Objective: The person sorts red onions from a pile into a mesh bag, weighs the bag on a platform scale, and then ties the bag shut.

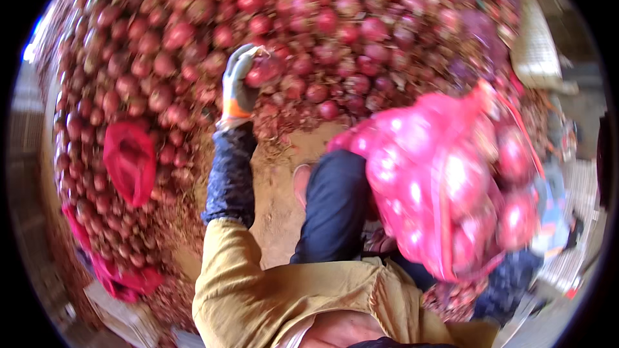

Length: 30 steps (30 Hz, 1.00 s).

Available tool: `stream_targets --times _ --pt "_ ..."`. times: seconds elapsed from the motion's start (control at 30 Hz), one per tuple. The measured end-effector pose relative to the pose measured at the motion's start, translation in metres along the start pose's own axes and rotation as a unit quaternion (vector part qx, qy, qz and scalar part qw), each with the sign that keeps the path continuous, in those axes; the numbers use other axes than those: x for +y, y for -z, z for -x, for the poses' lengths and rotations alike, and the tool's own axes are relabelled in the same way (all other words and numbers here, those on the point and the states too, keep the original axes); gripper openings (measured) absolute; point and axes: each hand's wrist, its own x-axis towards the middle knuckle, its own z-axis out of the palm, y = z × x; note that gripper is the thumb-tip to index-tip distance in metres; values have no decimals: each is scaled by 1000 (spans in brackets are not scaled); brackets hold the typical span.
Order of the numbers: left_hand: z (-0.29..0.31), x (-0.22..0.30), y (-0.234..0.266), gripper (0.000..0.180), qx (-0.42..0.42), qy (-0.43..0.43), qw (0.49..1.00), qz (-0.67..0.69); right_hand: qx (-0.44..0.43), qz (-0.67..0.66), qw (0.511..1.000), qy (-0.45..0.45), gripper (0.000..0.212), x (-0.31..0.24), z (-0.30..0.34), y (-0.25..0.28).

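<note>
- Eleven o'clock: left hand (237, 87) is holding an onion (267, 71) in bent fingers; its roundness could be inviting slips.
- Three o'clock: bag (445, 187) is bulging; fullness may be straining it.
- Right hand's hiding; I can't tell its fingers.

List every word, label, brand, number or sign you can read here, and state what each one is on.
None: no text can be read anywhere in this view.
Filled red mesh bag: no legible lettering.
Gloved left hand: no readable mark.
Pale sack at the upper right: too blurred to tell whether anything is printed on it.
</note>
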Motion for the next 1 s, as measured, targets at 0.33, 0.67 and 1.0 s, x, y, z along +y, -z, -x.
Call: stream_targets --times 0.33,0.67,1.0 --pt "110 144 -351 34 -292 -178 931 -124 98 -146 982 73 12 -27 -49 -51" --pt "183 126 -395 34 -594 -328 621 -391 32 -343 936 75 13 -17 -41 -50" --pt "135 150 -353 33 -176 -238 866 -403 77 -399 900 159 11 -19 -40 -67"
